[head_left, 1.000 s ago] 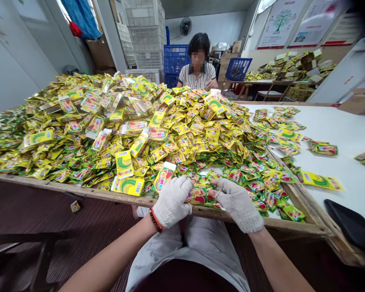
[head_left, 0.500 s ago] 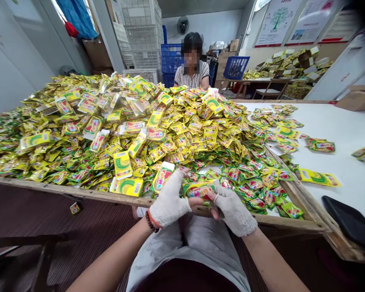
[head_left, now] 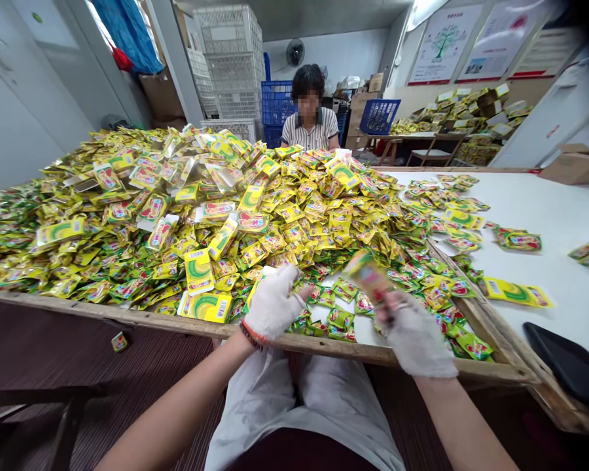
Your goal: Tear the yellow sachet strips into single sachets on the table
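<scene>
My right hand point(head_left: 417, 333), in a white fingerless glove, is closed around one end of a candy packet point(head_left: 369, 275). The packet is tilted, blurred by motion and lifted over the near right of the pile. My left hand point(head_left: 277, 301), gloved the same way, hovers at the table's front edge with its fingers apart. Beneath and behind it, partly covered, lies a yellow carton point(head_left: 255, 285) with a white flap. Small green sachets point(head_left: 341, 318) lie between my hands on the white tabletop point(head_left: 368, 330). Yellow cartons point(head_left: 206, 304) rest left of my left hand.
A large heap of yellow and green sachets point(head_left: 294, 216) spreads over the table. A wooden rim point(head_left: 127, 314) runs along its front. To the right are a black phone-like object point(head_left: 564, 363) and a packet bundle point(head_left: 519, 239). A person in a striped shirt point(head_left: 319, 134) sits opposite.
Both hands were together at the packet near the front edge. My right hand has carried it up and right, while my left hand has come off it and shifted slightly left.
</scene>
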Demonstrator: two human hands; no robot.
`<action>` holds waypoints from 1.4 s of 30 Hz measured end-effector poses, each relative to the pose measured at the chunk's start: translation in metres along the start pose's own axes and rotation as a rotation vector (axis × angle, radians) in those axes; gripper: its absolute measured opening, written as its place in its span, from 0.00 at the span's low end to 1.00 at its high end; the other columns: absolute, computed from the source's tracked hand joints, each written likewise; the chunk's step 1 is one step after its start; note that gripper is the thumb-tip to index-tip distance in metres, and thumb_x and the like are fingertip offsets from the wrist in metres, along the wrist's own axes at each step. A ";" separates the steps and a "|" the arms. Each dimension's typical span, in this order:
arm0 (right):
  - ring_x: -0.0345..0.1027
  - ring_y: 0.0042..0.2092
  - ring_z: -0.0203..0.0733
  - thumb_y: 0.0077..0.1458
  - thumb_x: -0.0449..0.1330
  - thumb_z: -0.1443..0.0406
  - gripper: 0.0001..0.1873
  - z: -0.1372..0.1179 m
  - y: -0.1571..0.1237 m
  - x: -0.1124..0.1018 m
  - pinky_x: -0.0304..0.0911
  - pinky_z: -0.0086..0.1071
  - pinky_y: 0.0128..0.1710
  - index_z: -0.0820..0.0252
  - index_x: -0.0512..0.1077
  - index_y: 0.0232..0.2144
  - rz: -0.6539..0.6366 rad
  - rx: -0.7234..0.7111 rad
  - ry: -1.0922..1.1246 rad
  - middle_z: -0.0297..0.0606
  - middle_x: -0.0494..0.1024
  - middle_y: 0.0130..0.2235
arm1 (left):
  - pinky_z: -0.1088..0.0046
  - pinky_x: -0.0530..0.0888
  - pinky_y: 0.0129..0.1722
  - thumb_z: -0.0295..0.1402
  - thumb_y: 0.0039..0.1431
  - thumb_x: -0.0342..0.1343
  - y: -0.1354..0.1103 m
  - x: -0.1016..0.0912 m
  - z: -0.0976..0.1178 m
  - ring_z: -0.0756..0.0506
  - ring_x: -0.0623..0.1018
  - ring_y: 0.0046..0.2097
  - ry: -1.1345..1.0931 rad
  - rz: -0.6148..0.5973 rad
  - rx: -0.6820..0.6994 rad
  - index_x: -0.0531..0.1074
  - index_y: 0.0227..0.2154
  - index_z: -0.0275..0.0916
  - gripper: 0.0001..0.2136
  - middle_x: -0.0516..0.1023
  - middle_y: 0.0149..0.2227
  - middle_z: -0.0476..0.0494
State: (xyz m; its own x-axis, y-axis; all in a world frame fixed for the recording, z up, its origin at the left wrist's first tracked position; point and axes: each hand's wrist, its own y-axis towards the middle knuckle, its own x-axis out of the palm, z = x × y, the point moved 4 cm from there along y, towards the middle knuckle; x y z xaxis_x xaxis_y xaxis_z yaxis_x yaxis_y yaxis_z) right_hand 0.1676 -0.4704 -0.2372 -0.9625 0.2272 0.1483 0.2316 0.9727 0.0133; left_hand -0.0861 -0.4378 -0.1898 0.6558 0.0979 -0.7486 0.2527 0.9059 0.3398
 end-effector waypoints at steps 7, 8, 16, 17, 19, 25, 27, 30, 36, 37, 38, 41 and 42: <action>0.68 0.30 0.39 0.56 0.53 0.52 0.18 -0.014 0.037 0.005 0.64 0.34 0.30 0.56 0.68 0.44 -0.038 -0.128 -0.147 0.40 0.75 0.38 | 0.66 0.66 0.41 0.26 0.58 0.46 0.078 0.000 -0.025 0.42 0.69 0.45 0.706 -0.081 0.099 0.69 0.42 0.42 0.12 0.69 0.45 0.39; 0.69 0.32 0.40 0.55 0.54 0.54 0.18 -0.011 0.043 0.014 0.64 0.34 0.31 0.58 0.69 0.43 -0.088 -0.133 -0.366 0.41 0.76 0.39 | 0.64 0.65 0.42 0.26 0.59 0.45 0.085 0.003 -0.028 0.41 0.68 0.47 0.766 -0.091 0.125 0.69 0.44 0.43 0.13 0.68 0.47 0.38; 0.69 0.37 0.45 0.47 0.62 0.54 0.16 0.034 0.083 0.039 0.58 0.34 0.34 0.61 0.72 0.32 -0.220 -0.079 -1.404 0.47 0.73 0.38 | 0.59 0.60 0.47 0.26 0.59 0.44 0.098 -0.001 -0.045 0.39 0.68 0.48 0.815 -0.271 0.266 0.70 0.44 0.40 0.13 0.70 0.45 0.36; 0.68 0.35 0.44 0.45 0.64 0.55 0.16 0.037 0.084 0.037 0.56 0.34 0.32 0.61 0.71 0.31 -0.217 -0.088 -1.380 0.45 0.73 0.36 | 0.59 0.60 0.48 0.26 0.60 0.43 0.098 -0.002 -0.045 0.39 0.68 0.48 0.800 -0.275 0.273 0.68 0.46 0.41 0.15 0.71 0.45 0.36; 0.67 0.32 0.42 0.42 0.65 0.58 0.13 0.038 0.083 0.032 0.54 0.33 0.30 0.60 0.69 0.28 -0.194 -0.121 -1.290 0.41 0.73 0.31 | 0.60 0.61 0.48 0.27 0.60 0.43 0.099 -0.003 -0.047 0.40 0.69 0.48 0.783 -0.293 0.254 0.65 0.51 0.43 0.17 0.71 0.46 0.37; 0.67 0.32 0.38 0.48 0.57 0.66 0.07 0.030 0.074 0.032 0.59 0.29 0.32 0.57 0.66 0.33 -0.186 -0.181 -1.023 0.34 0.75 0.30 | 0.61 0.65 0.45 0.39 0.50 0.57 0.115 -0.005 -0.053 0.36 0.73 0.47 0.789 -0.289 0.065 0.67 0.49 0.39 0.22 0.75 0.44 0.35; 0.70 0.36 0.39 0.47 0.57 0.66 0.11 0.028 0.073 0.035 0.62 0.30 0.36 0.58 0.67 0.37 -0.201 -0.178 -0.818 0.36 0.77 0.34 | 0.60 0.66 0.45 0.39 0.49 0.57 0.119 -0.004 -0.054 0.35 0.74 0.46 0.794 -0.293 0.041 0.70 0.44 0.39 0.19 0.76 0.42 0.35; 0.72 0.38 0.41 0.45 0.58 0.65 0.09 0.027 0.074 0.036 0.64 0.32 0.37 0.58 0.67 0.33 -0.183 -0.160 -0.646 0.36 0.77 0.36 | 0.61 0.66 0.44 0.37 0.49 0.55 0.120 -0.003 -0.056 0.36 0.75 0.45 0.800 -0.304 0.022 0.73 0.40 0.40 0.14 0.78 0.39 0.37; 0.73 0.26 0.39 0.47 0.57 0.63 0.07 0.025 0.065 0.038 0.61 0.27 0.21 0.56 0.62 0.30 -0.174 0.015 -0.443 0.32 0.73 0.26 | 0.62 0.68 0.41 0.47 0.45 0.56 0.121 0.001 -0.060 0.36 0.76 0.43 0.802 -0.297 -0.013 0.74 0.40 0.40 0.21 0.77 0.39 0.35; 0.73 0.27 0.39 0.47 0.57 0.63 0.08 0.025 0.062 0.040 0.62 0.27 0.21 0.56 0.62 0.30 -0.185 0.063 -0.349 0.32 0.73 0.26 | 0.61 0.68 0.41 0.47 0.44 0.57 0.121 0.003 -0.060 0.35 0.75 0.43 0.802 -0.294 -0.012 0.75 0.39 0.39 0.22 0.77 0.39 0.34; 0.73 0.28 0.39 0.47 0.58 0.62 0.09 0.025 0.059 0.041 0.63 0.27 0.22 0.57 0.63 0.30 -0.197 0.100 -0.260 0.32 0.73 0.27 | 0.60 0.68 0.42 0.46 0.44 0.58 0.121 0.005 -0.059 0.34 0.75 0.43 0.802 -0.291 -0.008 0.76 0.38 0.38 0.21 0.77 0.39 0.32; 0.69 0.25 0.35 0.46 0.60 0.60 0.10 0.025 0.054 0.044 0.60 0.26 0.22 0.59 0.66 0.30 -0.228 0.082 -0.195 0.32 0.73 0.25 | 0.59 0.67 0.42 0.37 0.45 0.57 0.121 0.007 -0.054 0.35 0.75 0.43 0.783 -0.280 0.029 0.77 0.32 0.37 0.13 0.77 0.37 0.33; 0.66 0.23 0.34 0.46 0.61 0.59 0.10 0.025 0.053 0.044 0.58 0.26 0.21 0.59 0.67 0.28 -0.232 0.052 -0.226 0.31 0.72 0.23 | 0.61 0.67 0.41 0.35 0.46 0.56 0.121 0.005 -0.052 0.36 0.75 0.42 0.767 -0.272 0.047 0.77 0.31 0.37 0.11 0.77 0.36 0.35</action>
State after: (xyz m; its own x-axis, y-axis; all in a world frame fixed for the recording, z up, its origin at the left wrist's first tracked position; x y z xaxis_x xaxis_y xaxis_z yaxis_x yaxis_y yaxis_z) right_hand 0.1342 -0.4080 -0.2549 -0.9971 -0.0013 -0.0763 0.0010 0.9996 -0.0300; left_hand -0.0893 -0.3067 -0.1818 -0.0981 0.1470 -0.9843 0.3740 0.9220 0.1004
